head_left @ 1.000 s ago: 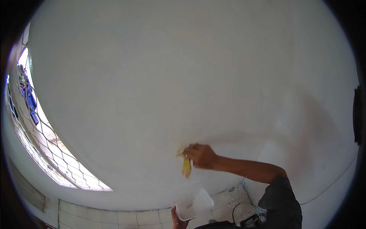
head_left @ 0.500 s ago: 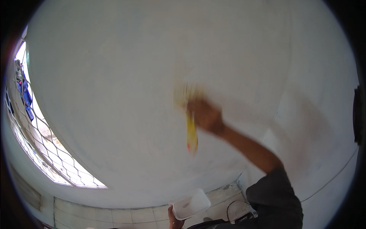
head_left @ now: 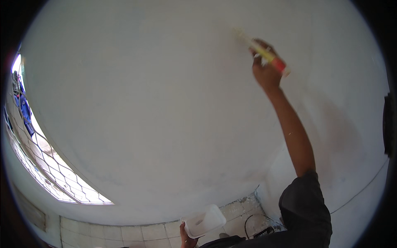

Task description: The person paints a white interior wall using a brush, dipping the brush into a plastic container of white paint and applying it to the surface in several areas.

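My right hand (head_left: 269, 68) is raised high at the upper right, its fingers closed round the handle of a paintbrush (head_left: 264, 53). The handle is yellow with a red band toward its end. Its pale bristles point up and left against the whitish wall (head_left: 165, 107) and are blurred; whether they touch it I cannot tell. Low in the view, my left hand (head_left: 188, 239) grips the left edge of a white rectangular plastic tub (head_left: 213, 221), which is tilted with its inside showing. A small greyish patch lies at the tub's bottom.
A bright window with a wire grille (head_left: 53, 165) is at the left, with blue cloth (head_left: 25, 109) hanging there. Pale floor tiles (head_left: 128, 233) run along the wall's foot. A black cable (head_left: 248, 221) curls near the corner, and a dark object (head_left: 388, 126) sits at the right rim.
My right hand has swung up and to the right with the paintbrush, whose handle has turned from upright to slanting. The left hand and tub stay nearly in place.
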Demonstrator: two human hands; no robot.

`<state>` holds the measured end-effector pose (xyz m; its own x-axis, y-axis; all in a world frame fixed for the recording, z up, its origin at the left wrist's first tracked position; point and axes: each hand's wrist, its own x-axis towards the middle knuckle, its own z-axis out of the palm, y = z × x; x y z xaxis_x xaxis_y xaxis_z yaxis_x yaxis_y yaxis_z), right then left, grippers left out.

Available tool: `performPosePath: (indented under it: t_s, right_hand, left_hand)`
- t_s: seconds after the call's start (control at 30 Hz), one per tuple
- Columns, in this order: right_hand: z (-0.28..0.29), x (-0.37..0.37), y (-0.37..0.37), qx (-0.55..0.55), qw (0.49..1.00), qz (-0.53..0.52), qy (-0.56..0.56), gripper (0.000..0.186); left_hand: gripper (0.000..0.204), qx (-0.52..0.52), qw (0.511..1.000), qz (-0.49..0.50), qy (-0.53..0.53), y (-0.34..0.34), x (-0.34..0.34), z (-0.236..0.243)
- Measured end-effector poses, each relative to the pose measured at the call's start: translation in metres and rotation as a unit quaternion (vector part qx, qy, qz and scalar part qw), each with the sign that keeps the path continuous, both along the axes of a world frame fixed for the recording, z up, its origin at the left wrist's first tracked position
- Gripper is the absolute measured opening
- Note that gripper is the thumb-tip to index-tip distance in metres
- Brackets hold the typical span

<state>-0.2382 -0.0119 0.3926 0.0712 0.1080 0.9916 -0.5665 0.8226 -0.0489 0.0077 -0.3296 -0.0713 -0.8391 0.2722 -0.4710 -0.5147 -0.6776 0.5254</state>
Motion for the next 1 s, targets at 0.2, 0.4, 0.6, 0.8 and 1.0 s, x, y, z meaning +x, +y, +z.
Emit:
performPosePath:
  t_s: [0.2, 0.4, 0.6, 0.8, 1.0]
  right_hand:
    - [-0.268, 0.026, -0.04, 0.282, 0.952, 0.035, -0.117, 0.018]
    - [-0.222, 0.027, 0.003, 0.225, 0.928, 0.109, -0.275, 0.036]
    - [-0.027, 0.008, 0.06, -0.036, 0.998, -0.054, 0.015, 0.025]
    - [-0.208, -0.003, 0.027, 0.174, 0.981, 0.001, -0.085, 0.022]
    - [-0.249, 0.031, -0.014, 0.259, 0.896, 0.132, -0.336, 0.03]
  left_hand:
    - [0.072, 0.003, 1.0, -0.004, 0.01, 0.017, -0.013, 0.002]
    - [0.072, 0.005, 1.0, 0.002, -0.004, 0.026, -0.009, 0.016]
    - [0.075, 0.014, 0.999, -0.013, 0.029, 0.027, -0.006, -0.001]
    - [0.073, -0.005, 1.0, 0.0, 0.007, 0.034, -0.012, 0.004]
    - [0.071, -0.02, 0.999, -0.033, 0.029, 0.038, -0.015, 0.018]
